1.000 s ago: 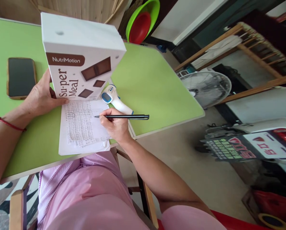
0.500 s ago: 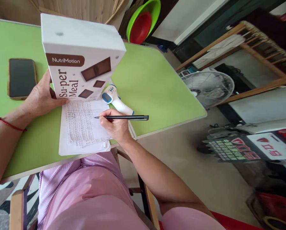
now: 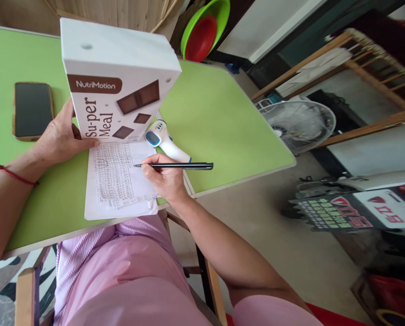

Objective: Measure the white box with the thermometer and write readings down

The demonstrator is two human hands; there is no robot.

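Left grip point(image 3: 60, 137) holds white box point(image 3: 121, 63); right grip point(image 3: 164, 177) holds pen point(image 3: 195, 166) (black)

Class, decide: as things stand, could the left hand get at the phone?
Probably yes: the phone lies close beside the left hand, and nothing visible stands between them, though it would likely have to let go of the white box first.

I read the illumination as soft and moderately bright. The top of the white box point(image 3: 121, 77) registers lightest; the green table point(image 3: 222, 117) darkens toward its near left edge. The box's large print resolves sharply; handwriting on the papers point(image 3: 114, 176) does not. Wide-angle stretch affects my margins, and the lower-right red object point(image 3: 390, 294) appears dim and smeared.
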